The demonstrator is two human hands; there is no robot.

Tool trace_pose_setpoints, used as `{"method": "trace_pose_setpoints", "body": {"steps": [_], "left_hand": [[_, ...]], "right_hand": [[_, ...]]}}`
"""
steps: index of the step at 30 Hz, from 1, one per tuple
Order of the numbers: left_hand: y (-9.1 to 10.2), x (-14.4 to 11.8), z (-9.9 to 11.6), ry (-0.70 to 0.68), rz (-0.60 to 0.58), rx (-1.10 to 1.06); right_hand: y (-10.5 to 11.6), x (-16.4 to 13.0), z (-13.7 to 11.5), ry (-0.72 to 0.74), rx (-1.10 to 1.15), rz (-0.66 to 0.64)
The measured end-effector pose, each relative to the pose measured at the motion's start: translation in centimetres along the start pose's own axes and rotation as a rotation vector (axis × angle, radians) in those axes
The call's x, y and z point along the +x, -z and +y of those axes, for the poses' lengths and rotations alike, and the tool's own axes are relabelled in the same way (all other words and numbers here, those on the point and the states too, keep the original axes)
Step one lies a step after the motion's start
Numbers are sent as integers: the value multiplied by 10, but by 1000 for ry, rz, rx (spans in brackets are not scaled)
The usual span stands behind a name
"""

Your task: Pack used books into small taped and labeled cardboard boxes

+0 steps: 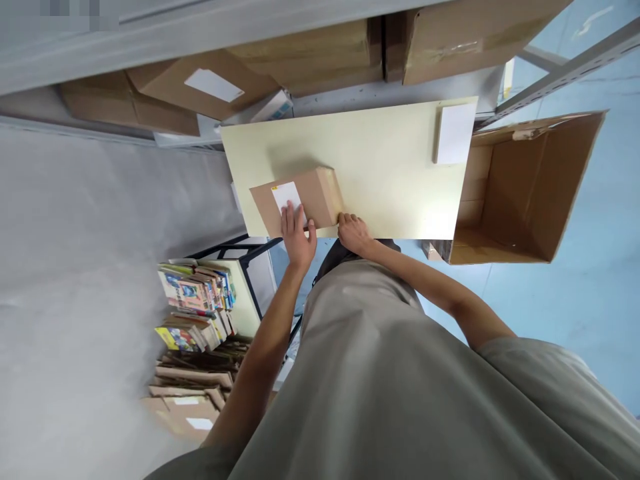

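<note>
Pale yellow table (380, 167) over blue floor (590, 280), open carton (530, 193) beside. Left hand (297, 235) flat on small parcel (300, 200), fingers pressed together; right hand (353, 232) curled at its corner.

Pale table (380, 173), parcel (305, 197), white pad (455, 133)

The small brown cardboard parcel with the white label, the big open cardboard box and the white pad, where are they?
Small brown cardboard parcel (310, 197), head view, on its brown top.
Big open cardboard box (545, 193), head view, inner wall.
White pad (455, 133), head view, its middle.

Both hands, left hand (297, 235) and right hand (353, 233), press a brown parcel (300, 199)
</note>
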State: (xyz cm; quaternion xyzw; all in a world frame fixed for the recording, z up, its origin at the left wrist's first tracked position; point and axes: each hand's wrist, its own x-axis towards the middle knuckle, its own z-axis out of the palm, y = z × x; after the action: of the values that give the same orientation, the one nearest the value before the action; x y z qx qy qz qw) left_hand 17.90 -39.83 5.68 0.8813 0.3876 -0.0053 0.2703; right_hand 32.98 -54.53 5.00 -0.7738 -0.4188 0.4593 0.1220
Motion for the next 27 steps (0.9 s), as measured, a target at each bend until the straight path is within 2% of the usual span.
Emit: {"method": "trace_pose_setpoints", "body": {"steps": [3, 6, 9, 11, 13, 14, 15, 17, 19, 20, 23, 27], "left_hand": [[-2, 1, 2, -6, -10, -60], [-3, 2, 1, -19, -21, -96], [5, 1, -15, -18, -3, -169], [16, -1, -35, 94, 96, -224], [27, -4, -61, 318, 228, -277], [31, -6, -72, 436, 253, -306], [33, -7, -81, 538, 237, -335], [32, -6, -91, 641, 93, -383], [26, -4, -87, 625, -44, -415], [24, -2, -80, 594, -74, -433], [22, 4, -57, 497, -47, -484], [37, 12, -31, 351, 46, -535]], "right_hand": [[9, 21, -4, -11, -10, 62], [12, 41, 4, -5, -24, 89], [12, 47, 18, -23, -2, 66], [11, 40, 27, -67, 16, 66], [10, 29, 33, -109, 15, 58], [9, 23, 34, -114, 9, 50], [8, 17, 33, -107, 3, 42], [6, 10, 29, -73, 1, 40], [7, 6, 23, -45, 21, 57], [9, 6, 20, -40, 38, 73], [20, 1, 17, -44, 108, 165], [45, -19, 16, -13, 265, 406]]}}
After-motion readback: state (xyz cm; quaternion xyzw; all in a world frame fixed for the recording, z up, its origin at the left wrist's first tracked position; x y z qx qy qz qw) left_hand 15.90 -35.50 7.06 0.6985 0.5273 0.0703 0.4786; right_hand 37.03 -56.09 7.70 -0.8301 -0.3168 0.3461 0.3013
